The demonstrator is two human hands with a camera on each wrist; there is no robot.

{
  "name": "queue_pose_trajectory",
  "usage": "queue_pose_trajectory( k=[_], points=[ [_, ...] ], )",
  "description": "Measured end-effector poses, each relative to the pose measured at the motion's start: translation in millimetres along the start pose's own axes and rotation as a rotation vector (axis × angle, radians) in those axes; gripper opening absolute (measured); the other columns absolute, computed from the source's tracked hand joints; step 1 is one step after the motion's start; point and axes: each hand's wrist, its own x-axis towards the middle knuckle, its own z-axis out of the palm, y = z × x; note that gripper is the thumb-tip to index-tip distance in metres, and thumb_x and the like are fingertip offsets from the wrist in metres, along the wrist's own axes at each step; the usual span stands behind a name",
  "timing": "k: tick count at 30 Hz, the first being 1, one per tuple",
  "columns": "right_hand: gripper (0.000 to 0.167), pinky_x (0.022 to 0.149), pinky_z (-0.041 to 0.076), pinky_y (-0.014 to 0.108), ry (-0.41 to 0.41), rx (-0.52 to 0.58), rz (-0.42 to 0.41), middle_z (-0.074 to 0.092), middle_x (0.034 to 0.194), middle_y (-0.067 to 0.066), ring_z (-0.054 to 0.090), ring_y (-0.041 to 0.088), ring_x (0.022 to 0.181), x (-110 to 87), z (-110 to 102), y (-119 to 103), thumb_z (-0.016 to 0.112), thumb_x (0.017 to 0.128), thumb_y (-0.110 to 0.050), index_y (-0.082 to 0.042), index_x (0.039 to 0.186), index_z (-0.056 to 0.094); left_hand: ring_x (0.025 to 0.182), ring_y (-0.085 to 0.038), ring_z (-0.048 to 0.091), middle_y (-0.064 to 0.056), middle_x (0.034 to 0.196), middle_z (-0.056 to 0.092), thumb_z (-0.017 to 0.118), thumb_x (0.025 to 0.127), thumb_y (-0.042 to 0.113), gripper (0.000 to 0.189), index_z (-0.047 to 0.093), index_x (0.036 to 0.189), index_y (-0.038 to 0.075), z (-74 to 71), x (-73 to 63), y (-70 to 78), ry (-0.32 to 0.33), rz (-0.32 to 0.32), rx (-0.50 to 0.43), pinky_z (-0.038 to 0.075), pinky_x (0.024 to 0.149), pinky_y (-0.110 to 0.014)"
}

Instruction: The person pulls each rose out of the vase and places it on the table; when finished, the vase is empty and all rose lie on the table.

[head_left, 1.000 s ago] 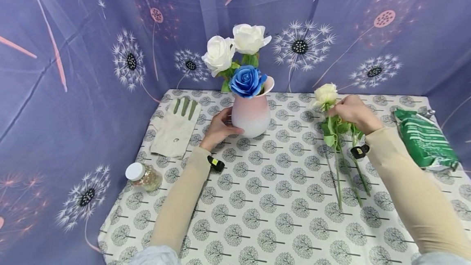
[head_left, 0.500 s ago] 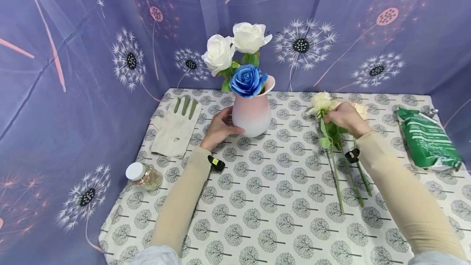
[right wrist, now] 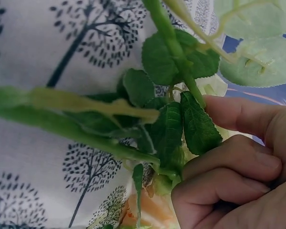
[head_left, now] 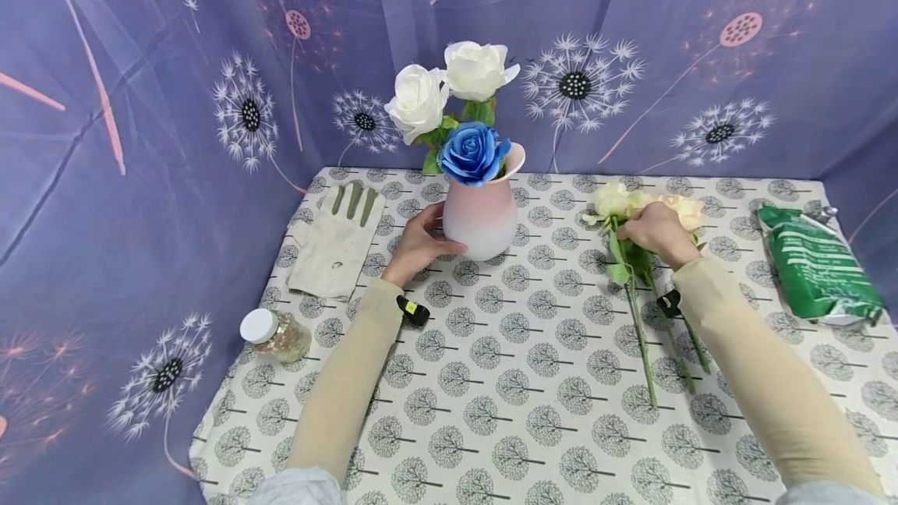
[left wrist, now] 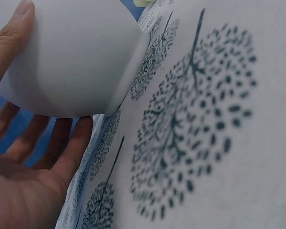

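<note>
My left hand (head_left: 421, 243) grips the lower side of a pink-and-white vase (head_left: 479, 217), thumb in front and fingers round the side. The left wrist view shows the thumb and fingers on the vase's pale base (left wrist: 71, 62). The vase stands upright, holding two white roses (head_left: 417, 102) and a blue rose (head_left: 473, 153). At the right, my right hand (head_left: 658, 231) pinches the stem of a cream rose (head_left: 612, 199) just below its bloom. In the right wrist view the right hand (right wrist: 243, 167) has its other fingers curled beside green leaves (right wrist: 198, 124).
A peach rose (head_left: 684, 210) lies beside the right hand, with long green stems (head_left: 641, 341) reaching toward the front. Farther right is a green packet (head_left: 817, 263). On the left lie a pale work glove (head_left: 337, 244) and a white-capped jar (head_left: 277, 336). A purple curtain (head_left: 631, 6) hangs behind.
My right hand has lowered the cream rose and shifted it slightly left among the other flowers, uncovering the peach bloom. The left hand stays on the vase.
</note>
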Motion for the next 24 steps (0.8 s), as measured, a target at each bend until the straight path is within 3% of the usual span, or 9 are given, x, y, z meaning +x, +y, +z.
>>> queue_pose_trajectory(
  k=[7, 9, 11, 12, 14, 15, 19, 22, 24],
  points=[
    [0.043, 0.063, 0.046, 0.032, 0.02, -0.047, -0.007, 0.042, 0.07, -0.005, 0.042, 0.013, 0.062, -0.3, 3, 1, 0.076, 0.098, -0.027, -0.018, 0.067, 0.047, 0.131, -0.039, 0.07, -0.015, 0.154, 0.064, 0.095, 0.078, 0.008, 0.093, 0.053, 0.16, 0.021, -0.3, 0.5, -1.0, -0.001, -0.003, -0.001, 0.058, 0.118, -0.051],
    [0.046, 0.062, 0.046, 0.032, 0.009, -0.053, -0.005, 0.059, 0.08, 0.006, 0.04, 0.011, 0.059, -0.9, 2, 1, 0.077, 0.098, -0.029, -0.019, 0.064, 0.047, 0.132, -0.039, 0.069, -0.015, 0.155, 0.063, 0.095, 0.078, 0.008, 0.093, 0.053, 0.16, 0.021, -0.2, 0.9, -1.1, -0.004, -0.002, -0.007, 0.057, 0.119, -0.051],
    [0.047, 0.064, 0.046, 0.033, -0.011, -0.048, 0.003, 0.069, 0.11, 0.022, 0.038, 0.009, 0.058, -1.5, 2, 1, 0.077, 0.099, -0.03, -0.019, 0.063, 0.048, 0.133, -0.04, 0.069, -0.016, 0.155, 0.063, 0.095, 0.078, 0.008, 0.093, 0.053, 0.16, 0.02, -0.1, 1.1, -1.3, -0.005, -0.001, -0.011, 0.056, 0.12, -0.052],
    [0.048, 0.064, 0.047, 0.033, -0.015, -0.051, 0.002, 0.067, 0.124, 0.028, 0.038, 0.009, 0.058, -2.2, 2, 1, 0.077, 0.1, -0.03, -0.019, 0.063, 0.049, 0.133, -0.04, 0.069, -0.016, 0.155, 0.062, 0.095, 0.078, 0.008, 0.093, 0.053, 0.16, 0.02, 0.0, 1.0, -1.1, -0.005, 0.001, -0.013, 0.056, 0.12, -0.052],
    [0.048, 0.066, 0.046, 0.034, -0.014, -0.046, 0.0, 0.067, 0.125, 0.027, 0.039, 0.009, 0.058, -3.2, 2, 1, 0.077, 0.099, -0.029, -0.02, 0.061, 0.05, 0.133, -0.041, 0.068, -0.016, 0.156, 0.062, 0.095, 0.078, 0.007, 0.093, 0.053, 0.16, 0.02, 0.1, 1.2, -1.3, -0.006, 0.003, -0.017, 0.056, 0.12, -0.052],
    [0.047, 0.067, 0.046, 0.034, -0.007, -0.047, -0.001, 0.068, 0.113, 0.022, 0.039, 0.01, 0.059, -3.4, 3, 1, 0.077, 0.099, -0.029, -0.02, 0.061, 0.05, 0.133, -0.041, 0.068, -0.016, 0.156, 0.062, 0.095, 0.078, 0.007, 0.093, 0.053, 0.16, 0.02, 0.1, 1.4, -1.4, -0.006, 0.003, -0.019, 0.056, 0.12, -0.052],
    [0.039, 0.068, 0.045, 0.035, 0.036, -0.045, -0.031, 0.061, 0.087, 0.003, 0.044, 0.013, 0.065, -7.1, 4, 0, 0.078, 0.099, -0.027, -0.017, 0.067, 0.058, 0.133, -0.041, 0.068, -0.016, 0.156, 0.062, 0.095, 0.078, 0.006, 0.093, 0.053, 0.16, 0.02, -0.2, 2.2, -1.7, -0.009, -0.006, -0.023, 0.056, 0.12, -0.052],
    [0.025, 0.069, 0.046, 0.036, 0.038, -0.026, -0.041, 0.065, 0.095, 0.002, 0.047, 0.013, 0.069, -12.8, 3, -4, 0.076, 0.101, -0.027, -0.01, 0.085, 0.066, 0.133, -0.04, 0.068, -0.016, 0.156, 0.062, 0.095, 0.078, 0.007, 0.093, 0.053, 0.16, 0.021, -0.5, 2.2, -1.4, -0.007, -0.013, -0.018, 0.056, 0.12, -0.052],
    [0.023, 0.07, 0.047, 0.036, 0.034, -0.019, -0.041, 0.062, 0.091, 0.001, 0.047, 0.012, 0.07, -16.6, 2, -8, 0.074, 0.103, -0.027, -0.005, 0.096, 0.067, 0.133, -0.04, 0.068, -0.015, 0.156, 0.062, 0.096, 0.078, 0.008, 0.094, 0.053, 0.16, 0.021, -0.6, 2.1, -1.1, -0.006, -0.013, -0.013, 0.056, 0.12, -0.052]
  ],
)
